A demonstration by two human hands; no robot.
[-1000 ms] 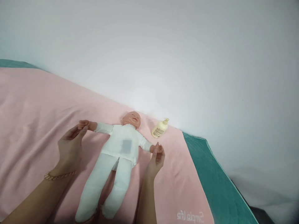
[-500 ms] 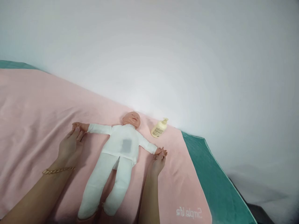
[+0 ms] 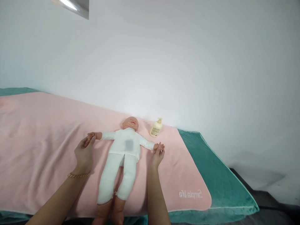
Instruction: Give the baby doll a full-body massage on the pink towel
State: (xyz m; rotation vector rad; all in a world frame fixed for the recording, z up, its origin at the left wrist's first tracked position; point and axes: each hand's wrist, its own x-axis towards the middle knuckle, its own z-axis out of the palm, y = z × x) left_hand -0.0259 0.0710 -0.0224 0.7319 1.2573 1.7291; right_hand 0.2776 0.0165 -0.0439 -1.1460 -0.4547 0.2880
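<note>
A baby doll (image 3: pixel 124 143) in a white top and trousers lies face up on a pink blanket (image 3: pixel 58 125), its arms stretched out to both sides. My left hand (image 3: pixel 84 153), above a gold bracelet, pinches the doll's hand at the left. At the right, my right hand (image 3: pixel 157 156) has its fingers closed on the doll's other hand. Beside the doll's head stands a pale yellow pump bottle (image 3: pixel 156 128), touched by neither hand. Below the trouser cuffs the doll's bare lower legs show, cut off by the bottom of the view.
Under the blanket is a green cover (image 3: pixel 211 165), showing at the right and along the front edge. A white wall (image 3: pixel 164 62) rises behind. Dark shapes lie at the lower right, and a bright lit panel (image 3: pixel 75 6) shows at the top left.
The view has shifted, showing the front edge and the doll's lower legs. My left hand, still on the doll's hand, appears further right; the right hand keeps its hold.
</note>
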